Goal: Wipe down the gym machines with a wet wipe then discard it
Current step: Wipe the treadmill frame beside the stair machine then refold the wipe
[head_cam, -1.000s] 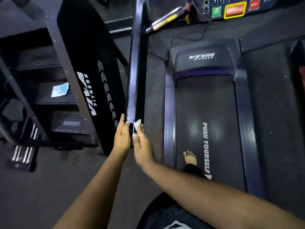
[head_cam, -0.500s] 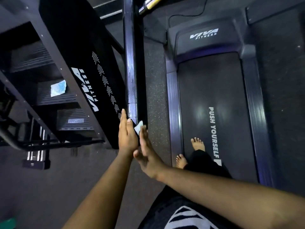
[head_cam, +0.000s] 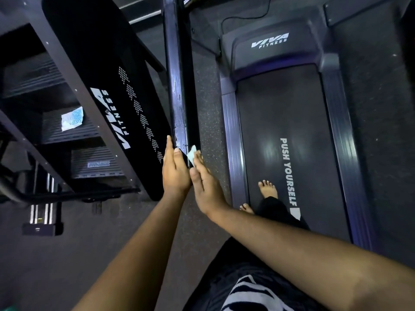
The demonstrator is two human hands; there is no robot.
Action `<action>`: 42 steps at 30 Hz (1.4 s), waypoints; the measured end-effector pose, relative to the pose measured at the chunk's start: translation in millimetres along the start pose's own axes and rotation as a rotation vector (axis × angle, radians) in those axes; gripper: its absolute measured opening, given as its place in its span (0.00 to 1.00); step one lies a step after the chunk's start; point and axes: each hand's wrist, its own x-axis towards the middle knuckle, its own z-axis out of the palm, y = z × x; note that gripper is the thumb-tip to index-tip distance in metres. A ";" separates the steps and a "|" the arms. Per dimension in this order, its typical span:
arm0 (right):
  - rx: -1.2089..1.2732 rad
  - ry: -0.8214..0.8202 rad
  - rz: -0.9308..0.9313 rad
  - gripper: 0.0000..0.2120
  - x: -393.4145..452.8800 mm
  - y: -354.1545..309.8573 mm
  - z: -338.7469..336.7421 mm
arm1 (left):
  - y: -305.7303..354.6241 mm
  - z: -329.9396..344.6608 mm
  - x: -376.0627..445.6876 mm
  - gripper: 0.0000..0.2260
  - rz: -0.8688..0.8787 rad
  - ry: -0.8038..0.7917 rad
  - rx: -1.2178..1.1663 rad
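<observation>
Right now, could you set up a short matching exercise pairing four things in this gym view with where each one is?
Things:
1. wet wipe
2. left hand
3. blue-white packet
4. bare feet

Places:
A. on the treadmill belt, beside the words PUSH YOURSELF
B. pressed under the right hand fingers against the treadmill's upright bar
C. lying on a step of the stair-climber machine
D. flat against the bar's left face

Pairs: 1-B, 2-D, 3-C, 4-A

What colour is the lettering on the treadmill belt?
White "PUSH YOURSELF" lettering on the dark treadmill belt, in the head view.
</observation>
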 end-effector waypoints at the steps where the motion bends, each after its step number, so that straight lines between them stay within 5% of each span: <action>1: 0.034 0.023 0.016 0.28 7.8 -6.6 2.0 | 5.5 -5.3 -1.6 0.25 -0.021 -0.012 -0.023; 6: 0.039 -0.058 -0.030 0.56 20.0 -22.1 -4.0 | -23.7 14.6 14.5 0.30 -0.068 -0.083 -0.065; 10: -0.094 -0.228 -0.150 0.63 -21.1 1.0 -4.7 | 4.2 -1.5 -1.5 0.23 -0.024 -0.010 -0.050; 14: -0.098 -0.223 -0.151 0.67 9.3 -12.9 -6.6 | -0.5 -1.7 0.4 0.26 -0.020 -0.008 -0.060; 24: -0.112 -0.439 -0.189 0.63 -1.8 9.9 -25.5 | 4.8 -0.3 -1.5 0.26 -0.010 -0.002 -0.015; 30: -0.009 -0.268 0.066 0.65 68.0 -19.4 -32.7 | 5.9 1.3 0.9 0.28 -0.006 0.006 0.065; 36: -0.026 -0.439 -0.042 0.64 1.4 -12.1 -26.7 | 21.3 1.4 -5.0 0.30 -0.031 0.040 0.068; 39: -0.020 -0.319 -0.011 0.65 42.3 -26.9 -25.4 | 45.3 5.8 -12.1 0.31 -0.092 0.048 -0.085; 42: -0.076 -0.286 -0.022 0.67 88.9 -37.7 -37.6 | 21.7 2.1 -7.0 0.30 -0.047 0.020 0.085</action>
